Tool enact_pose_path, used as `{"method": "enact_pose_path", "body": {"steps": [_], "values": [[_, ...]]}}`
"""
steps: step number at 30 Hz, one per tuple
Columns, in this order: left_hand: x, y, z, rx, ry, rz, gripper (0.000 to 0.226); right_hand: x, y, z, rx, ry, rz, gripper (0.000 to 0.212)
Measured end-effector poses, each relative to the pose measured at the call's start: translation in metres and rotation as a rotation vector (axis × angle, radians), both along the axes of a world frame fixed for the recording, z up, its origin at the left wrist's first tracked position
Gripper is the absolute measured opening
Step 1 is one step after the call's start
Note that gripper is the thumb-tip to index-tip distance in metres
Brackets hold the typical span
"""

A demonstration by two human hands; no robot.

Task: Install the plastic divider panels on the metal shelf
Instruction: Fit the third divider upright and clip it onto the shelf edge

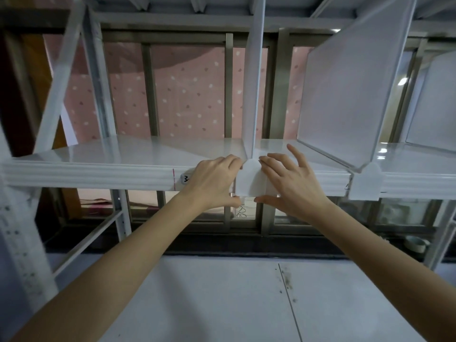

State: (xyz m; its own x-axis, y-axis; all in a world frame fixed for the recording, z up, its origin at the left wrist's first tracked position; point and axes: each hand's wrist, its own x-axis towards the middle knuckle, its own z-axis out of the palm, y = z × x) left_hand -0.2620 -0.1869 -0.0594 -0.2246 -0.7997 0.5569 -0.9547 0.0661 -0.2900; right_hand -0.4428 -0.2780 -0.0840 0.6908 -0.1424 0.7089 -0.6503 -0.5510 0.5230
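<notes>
A white metal shelf [93, 172] runs across the view at chest height. A frosted plastic divider panel [254, 77] stands upright on it, seen edge-on, with its white front clip [250, 180] hooked over the shelf's front lip. My left hand [212, 181] grips the clip's left side, fingers on top of the shelf and thumb under the lip. My right hand [288, 183] grips the clip's right side the same way, thumb below. A second divider panel [345, 90] stands to the right, its clip [366, 182] seated on the lip.
A third panel [434, 104] shows at the far right edge. White uprights [14, 233] frame the shelf at left. Behind are window bars and a pink dotted curtain [187, 95]. A lower white shelf board [222, 304] lies beneath my arms. A small bowl [417, 244] sits low right.
</notes>
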Motion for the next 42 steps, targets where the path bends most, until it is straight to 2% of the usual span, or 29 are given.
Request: {"method": "enact_pose_path", "body": {"steps": [10,26,37,42], "values": [[0.018,0.001,0.0,-0.028,-0.113,0.0,0.076,0.013,0.005,-0.001,-0.014,-0.023,-0.007,0.074],[0.085,0.035,-0.001,-0.131,-0.086,0.046,0.072,0.09,0.024,0.0,0.062,-0.063,0.19,0.073],[0.124,0.041,-0.004,-0.099,0.011,0.053,0.072,0.132,0.031,-0.003,0.104,-0.117,0.292,0.07],[0.142,0.046,-0.009,-0.027,0.185,0.059,0.074,0.16,0.037,-0.004,0.112,-0.126,0.347,0.067]]}}
